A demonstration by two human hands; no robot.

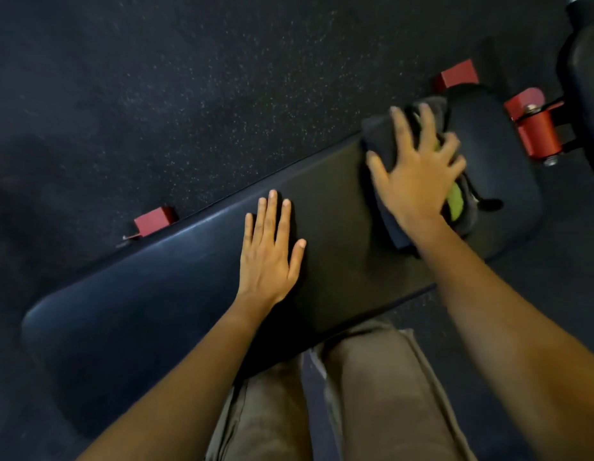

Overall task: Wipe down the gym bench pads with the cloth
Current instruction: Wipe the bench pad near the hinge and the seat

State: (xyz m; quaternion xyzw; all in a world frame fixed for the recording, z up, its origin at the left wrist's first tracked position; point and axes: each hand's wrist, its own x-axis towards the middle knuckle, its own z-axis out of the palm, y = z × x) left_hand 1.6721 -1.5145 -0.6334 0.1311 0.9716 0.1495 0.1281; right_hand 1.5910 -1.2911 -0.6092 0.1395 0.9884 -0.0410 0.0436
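Brown trousers (372, 394) fill the near edge at 6 o'clock. Just beyond, the bench's long pad (156, 311), smooth black vinyl with rounded corners, runs from 8 o'clock toward 2 o'clock. The left hand (269, 251) lies flat on it, fingers straight, holding nothing. At 2 o'clock the right hand (418, 171) presses spread fingers onto the cloth (382, 134), a dark, bunched rag with a green patch, where the long pad meets the seat pad (498, 168). The cloth looks light and limp and should slide easily; palm pressure on its middle should steer it. Red steel brackets (535, 131) and speckled rubber floor (156, 94) lie beyond.
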